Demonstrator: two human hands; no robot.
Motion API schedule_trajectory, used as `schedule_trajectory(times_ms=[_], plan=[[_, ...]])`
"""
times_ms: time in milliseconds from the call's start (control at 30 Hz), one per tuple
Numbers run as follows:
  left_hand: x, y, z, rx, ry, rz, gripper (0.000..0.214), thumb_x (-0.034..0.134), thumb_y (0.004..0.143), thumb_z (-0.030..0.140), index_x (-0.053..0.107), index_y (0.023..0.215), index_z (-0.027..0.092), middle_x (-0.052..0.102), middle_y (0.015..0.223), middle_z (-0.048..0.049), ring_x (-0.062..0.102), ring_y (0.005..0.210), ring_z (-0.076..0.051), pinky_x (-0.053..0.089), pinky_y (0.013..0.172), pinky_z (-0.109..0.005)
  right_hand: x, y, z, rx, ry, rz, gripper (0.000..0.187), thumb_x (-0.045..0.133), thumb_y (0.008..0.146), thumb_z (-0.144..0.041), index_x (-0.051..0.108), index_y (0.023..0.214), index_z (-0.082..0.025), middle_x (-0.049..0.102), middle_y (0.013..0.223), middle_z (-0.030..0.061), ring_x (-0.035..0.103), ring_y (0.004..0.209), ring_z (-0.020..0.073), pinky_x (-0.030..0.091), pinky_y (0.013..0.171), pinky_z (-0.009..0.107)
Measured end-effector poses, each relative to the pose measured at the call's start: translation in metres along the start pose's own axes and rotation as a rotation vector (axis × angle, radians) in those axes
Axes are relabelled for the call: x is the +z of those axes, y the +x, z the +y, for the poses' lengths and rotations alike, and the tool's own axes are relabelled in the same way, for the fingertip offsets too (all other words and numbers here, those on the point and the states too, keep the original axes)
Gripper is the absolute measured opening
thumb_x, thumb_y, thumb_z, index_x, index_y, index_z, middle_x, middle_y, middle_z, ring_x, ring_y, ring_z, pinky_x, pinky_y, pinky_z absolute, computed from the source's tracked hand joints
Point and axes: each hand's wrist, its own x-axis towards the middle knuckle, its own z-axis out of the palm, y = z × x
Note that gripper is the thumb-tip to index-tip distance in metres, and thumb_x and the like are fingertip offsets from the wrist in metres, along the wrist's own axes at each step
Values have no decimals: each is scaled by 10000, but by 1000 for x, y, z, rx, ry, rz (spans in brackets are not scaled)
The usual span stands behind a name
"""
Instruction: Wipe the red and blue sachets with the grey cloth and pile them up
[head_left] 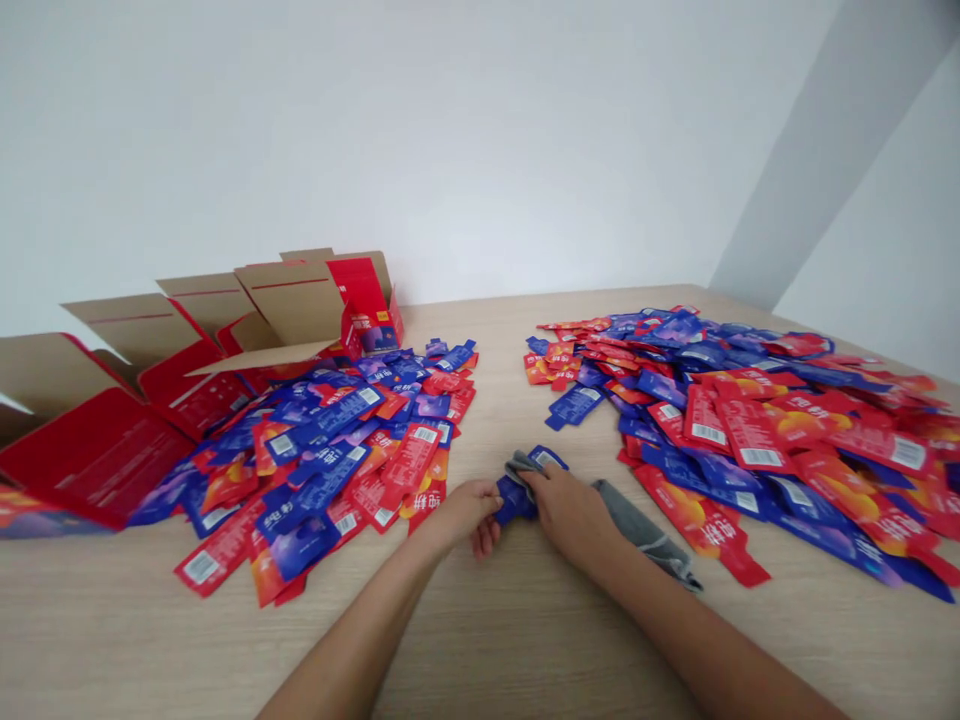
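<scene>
Where the hands join, a blue packet sits pinched between them.

The packet is blue, the cloth grey, the piles red and blue.

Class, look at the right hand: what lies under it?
A grey cloth lies under the right hand; a blue card, pinched by the left hand, wraps its end. The hand hides the cloth's middle.
</scene>
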Motion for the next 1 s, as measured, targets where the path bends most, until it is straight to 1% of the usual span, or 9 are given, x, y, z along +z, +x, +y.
schedule_trajectory(times_ms=[233,333,433,500,633,733,800,867,1000], plan=[[-3,-5,-1,7,30,-27,89,432,783,268,406,761,186,517,447,49,482,328,-97,390,378,-186,-3,8,23,155,-170,32,383,312,894,-149,521,1211,-204,586,990,108,602,856,205,429,664,266],[3,-10,-4,53,109,136,180,438,792,271,426,943,174,580,620,14,561,431,-124,444,446,-238,-2,9,25,147,-217,21,380,331,883,-132,514,1209,-202,573,1015,111,602,870,213,430,663,269],[13,-17,-4,301,423,398,572,594,712,253,348,1225,196,586,981,-64,629,778,-176,494,687,-302,-2,10,23,156,-219,8,375,334,880,-137,513,1205,-196,572,1015,110,605,866,219,439,666,282],[19,-22,-2,412,736,487,700,626,702,247,304,1322,224,521,1128,-90,565,995,-217,452,830,-321,0,11,24,152,-191,19,370,323,883,-144,527,1188,-193,577,1008,106,606,865,219,444,671,287],[27,-23,2,366,1090,542,478,484,827,234,403,1298,213,539,1095,-107,555,1013,-241,438,827,-340,1,10,35,140,28,125,363,304,895,-174,539,1172,-174,590,1013,100,598,876,201,454,723,292],[29,-20,4,318,908,509,295,353,897,263,571,1072,171,622,869,-79,614,828,-196,457,729,-295,-3,5,42,90,278,371,370,283,910,-217,501,1206,-180,588,1035,92,569,933,191,447,803,311],[30,-16,4,207,633,426,391,259,921,317,598,834,144,578,599,-32,585,566,-153,452,574,-256,-6,0,37,18,360,475,378,278,913,-237,481,1229,-189,587,1029,92,559,946,195,443,822,328],[31,-13,2,84,364,326,402,235,915,338,546,740,153,463,423,31,452,352,-114,385,419,-221,-6,-6,25,-86,343,412,384,287,909,-228,488,1234,-192,590,1018,95,563,927,193,443,811,320],[28,-8,-1,46,129,222,247,307,880,299,481,757,175,430,357,78,356,255,-84,302,326,-169,0,-11,-2,-201,157,76,395,315,893,-196,504,1240,-203,592,1034,97,583,876,183,450,738,283]])
